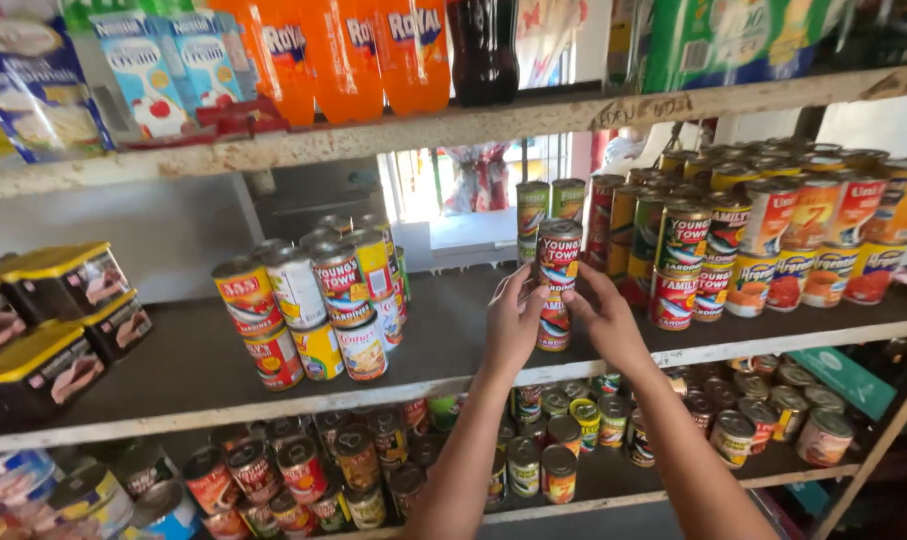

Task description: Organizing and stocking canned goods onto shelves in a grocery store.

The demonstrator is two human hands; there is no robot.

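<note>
1. both forearms rise from the bottom edge, nearest the camera, and angle up toward the middle shelf (204,365), crossing in front of the lower shelf (674,482) and its small cans (559,473).
2. the left hand (514,322) is upright, palm turned right, fingers half curled; its fingertips press the left side of the top can (560,254).
3. the right hand (606,318) mirrors it, palm turned left, thumb and fingers grasping the right side of the same can, so the can is held between both hands.
4. the top can, red and silver, stands upright on a bottom can (554,325) of the same kind; the two make a short stack near the front edge of the middle shelf.
5. the stack stands alone: bare dark shelf lies to its left as far as the left cans (319,310), a two-tier group well apart.
6. on the right, the right cans (754,240) sit near, in packed double tiers, leaving only a narrow gap beside the right hand.
7. behind the stack, two green cans (550,205) stand by an opening.
8. above, the top shelf (454,128) with orange bottles (359,55) leaves headroom over the stack.
9. dark boxes (59,320) with yellow lids fill the far left.
</note>
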